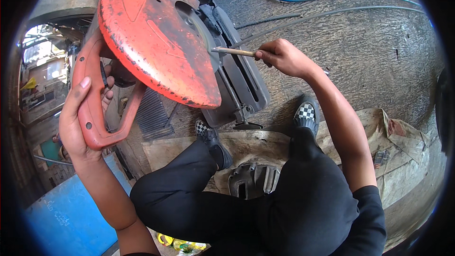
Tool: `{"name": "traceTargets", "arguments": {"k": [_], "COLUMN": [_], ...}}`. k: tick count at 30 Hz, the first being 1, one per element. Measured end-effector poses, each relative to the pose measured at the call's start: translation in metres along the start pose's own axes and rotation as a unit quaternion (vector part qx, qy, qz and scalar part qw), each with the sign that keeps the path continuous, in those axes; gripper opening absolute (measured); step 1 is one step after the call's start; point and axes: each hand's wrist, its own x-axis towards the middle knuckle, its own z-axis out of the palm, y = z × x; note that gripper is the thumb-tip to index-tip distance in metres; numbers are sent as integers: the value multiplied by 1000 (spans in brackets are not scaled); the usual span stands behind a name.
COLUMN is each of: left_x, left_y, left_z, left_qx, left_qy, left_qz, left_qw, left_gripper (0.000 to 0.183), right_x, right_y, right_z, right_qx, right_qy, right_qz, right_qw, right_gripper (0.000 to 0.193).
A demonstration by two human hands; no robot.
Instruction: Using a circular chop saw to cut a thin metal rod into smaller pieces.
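A cut-off saw with a scuffed orange guard (156,42) stands in front of me on its dark grey base (251,85). My left hand (76,118) is wrapped round the saw's orange loop handle (88,99), its fingers inside the loop by a black trigger. In my right hand (286,57), pinched between thumb and fingers, is a short tan rod (241,52) with a pale metallic end. That end meets the edge of the grey disc (207,42) beside the guard; whether they touch I cannot tell. A threaded clamp screw (229,87) runs along the base below it.
A blue hose (303,0) and a long thin rod or cable (341,13) lie on the rough floor. Dirty cloth (403,147) spreads by my feet, with a grey metal part (253,180) between my legs. A blue panel (71,208) is at lower left.
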Motion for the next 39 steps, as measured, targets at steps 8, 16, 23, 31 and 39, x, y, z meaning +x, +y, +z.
{"name": "traceTargets", "arguments": {"k": [8, 16, 23, 31, 39], "left_x": [1, 0, 0, 1, -1], "left_y": [0, 1, 1, 0, 0], "left_z": [-1, -1, 1, -2, 0], "left_qx": [-7, 13, 5, 16, 9], "left_qy": [4, 15, 15, 10, 9], "left_qz": [5, 8, 11, 5, 3], "left_qw": [1000, 1000, 1000, 1000, 1000], "left_gripper": [48, 49, 48, 58, 58], "right_x": [6, 8, 8, -5, -32], "right_y": [-1, -1, -2, 14, 38], "right_z": [2, 5, 8, 36, 19], "right_qx": [-99, -141, -186, -230, 579], "right_qy": [41, 72, 114, 215, 309], "right_qz": [-66, -102, -99, -140, 65], "right_qw": [992, 982, 971, 939, 752], "right_gripper": [24, 23, 23, 19, 31]}}
